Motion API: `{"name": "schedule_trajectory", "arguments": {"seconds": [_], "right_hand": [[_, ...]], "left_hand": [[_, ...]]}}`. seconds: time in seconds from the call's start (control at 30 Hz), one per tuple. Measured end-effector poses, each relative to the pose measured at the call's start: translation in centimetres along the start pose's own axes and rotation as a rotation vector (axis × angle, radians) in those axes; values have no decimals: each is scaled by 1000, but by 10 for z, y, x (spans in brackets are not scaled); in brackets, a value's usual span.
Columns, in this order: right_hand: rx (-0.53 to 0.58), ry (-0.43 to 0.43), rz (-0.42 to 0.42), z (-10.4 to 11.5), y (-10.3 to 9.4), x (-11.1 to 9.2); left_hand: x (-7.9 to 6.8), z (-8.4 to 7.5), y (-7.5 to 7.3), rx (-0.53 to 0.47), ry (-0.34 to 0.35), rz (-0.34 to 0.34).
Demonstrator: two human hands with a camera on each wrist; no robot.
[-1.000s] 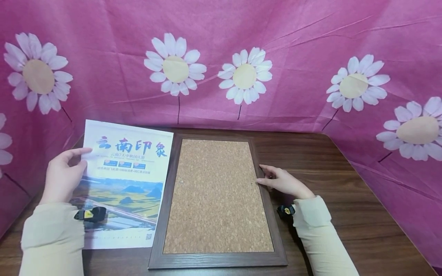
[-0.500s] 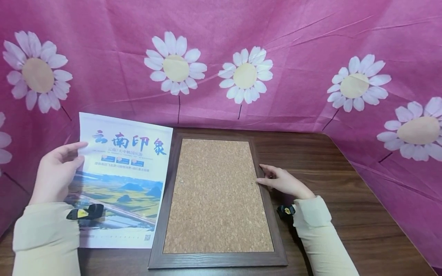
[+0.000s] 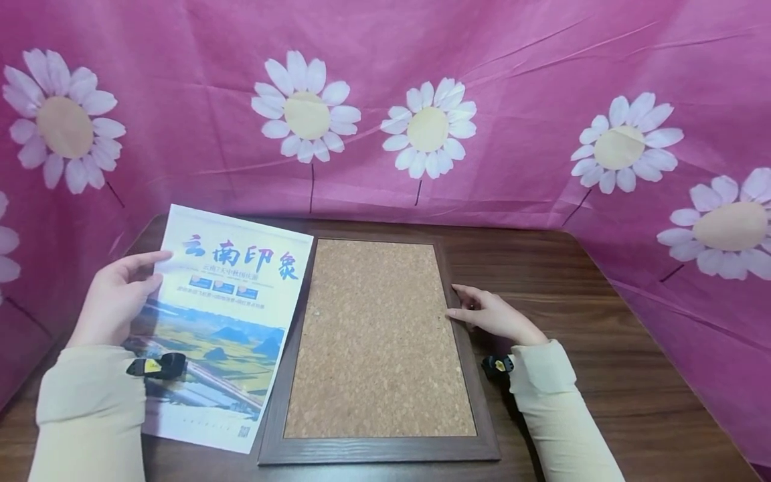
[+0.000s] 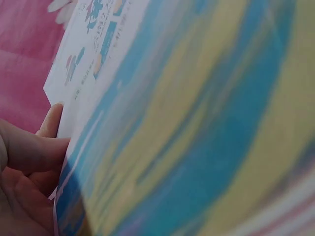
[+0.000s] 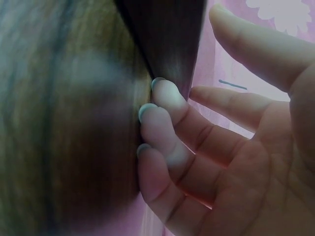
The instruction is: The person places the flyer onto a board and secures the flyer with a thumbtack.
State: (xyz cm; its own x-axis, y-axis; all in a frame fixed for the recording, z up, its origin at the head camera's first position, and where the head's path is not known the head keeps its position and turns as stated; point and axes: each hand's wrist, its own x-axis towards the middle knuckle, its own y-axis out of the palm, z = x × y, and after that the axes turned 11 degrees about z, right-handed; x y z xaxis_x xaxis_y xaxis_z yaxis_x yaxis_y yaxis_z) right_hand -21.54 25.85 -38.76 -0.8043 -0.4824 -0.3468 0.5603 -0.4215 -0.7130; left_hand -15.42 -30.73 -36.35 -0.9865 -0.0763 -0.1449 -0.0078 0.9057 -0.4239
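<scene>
1. One printed sheet (image 3: 219,335) is at the left part of the table, turned slightly clockwise, with large blue and purple characters above a picture of hills and fields, and a small square code near its lower right corner
2. The left hand (image 3: 120,298) pinches the sheet's left edge, thumb in front and other fingers behind
3. Just beside the sheet, a cork board (image 3: 379,341) lies flat, set in a dark brown frame (image 3: 379,450); the sheet's upper right corner overlaps the frame from the head view, but whether they touch I cannot tell
4. The right hand (image 3: 496,313) holds the frame's right side, its thumb over the rim and its other fingers bent against the outer edge
5. Both arms wear cream sleeves (image 3: 90,408), with a small black camera at each wrist
6. Under everything is a brown wood-grain table (image 3: 590,348)
7. Behind it hangs a pink cloth (image 3: 512,60) printed with white daisies (image 3: 427,129)
</scene>
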Motion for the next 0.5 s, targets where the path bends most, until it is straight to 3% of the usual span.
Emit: {"name": "schedule_trajectory", "arguments": {"seconds": [0.2,0.37,0.5], "right_hand": [[2,3,-3,1,2,1],[-6,7,-11,2,2,-1],[-17,1,-13,1,1,-1]], "left_hand": [[11,2,-2,60,-20,115],[25,-3,5,1,-63,244],[32,-8,14,0,-76,298]]}}
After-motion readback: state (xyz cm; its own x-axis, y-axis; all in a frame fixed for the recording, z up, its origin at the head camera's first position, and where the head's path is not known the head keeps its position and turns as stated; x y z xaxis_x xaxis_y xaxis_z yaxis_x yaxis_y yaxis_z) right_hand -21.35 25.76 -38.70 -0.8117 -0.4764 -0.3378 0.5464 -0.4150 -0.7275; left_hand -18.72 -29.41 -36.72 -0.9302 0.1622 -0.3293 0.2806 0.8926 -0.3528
